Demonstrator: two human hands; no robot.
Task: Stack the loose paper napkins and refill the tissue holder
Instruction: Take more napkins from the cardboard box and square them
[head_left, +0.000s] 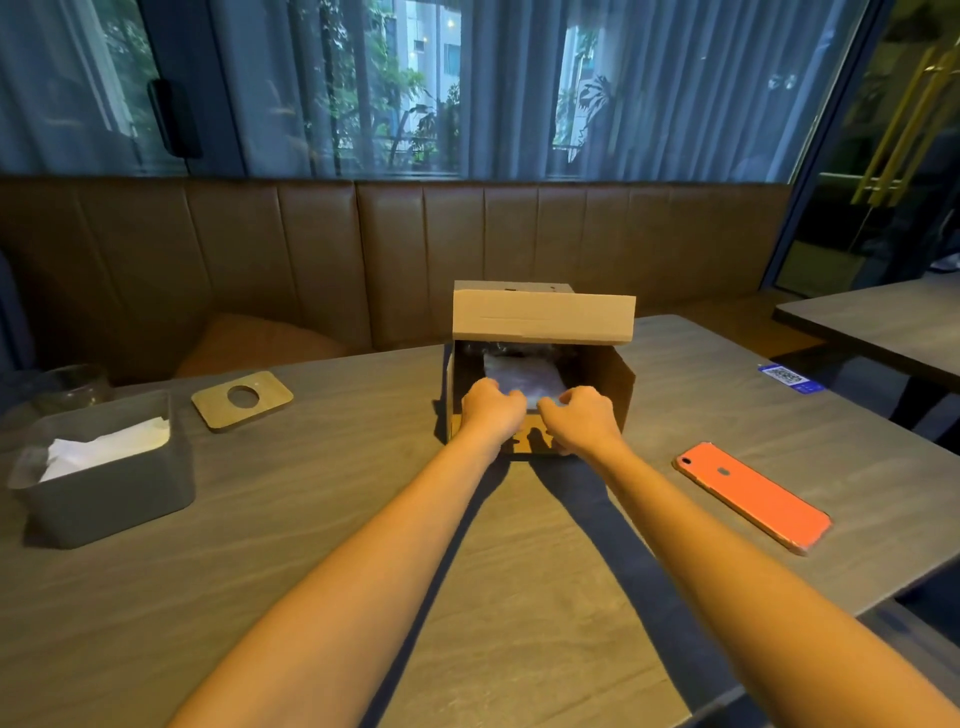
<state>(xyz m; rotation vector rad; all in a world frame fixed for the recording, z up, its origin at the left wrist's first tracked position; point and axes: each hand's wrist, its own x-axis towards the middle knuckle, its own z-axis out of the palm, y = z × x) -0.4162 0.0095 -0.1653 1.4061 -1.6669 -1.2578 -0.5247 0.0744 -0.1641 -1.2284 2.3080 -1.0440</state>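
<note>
An open cardboard box (543, 314) stands on the table's far middle, flap raised. Inside lies a plastic-wrapped pack of napkins (522, 376). My left hand (491, 410) and my right hand (584, 421) reach into the box opening, fingers curled on the near edge of the pack. At the left stands the grey tissue holder (111, 496), lid off, with white napkins (106, 447) lying loose inside. Its wooden lid (241, 400) with a round hole lies flat on the table behind the holder.
An orange phone (753, 496) lies face down at the right. A blue QR sticker (789, 378) sits near the table's far right edge. A clear glass (70, 389) stands behind the holder. A brown bench (363, 260) runs behind the table (322, 519).
</note>
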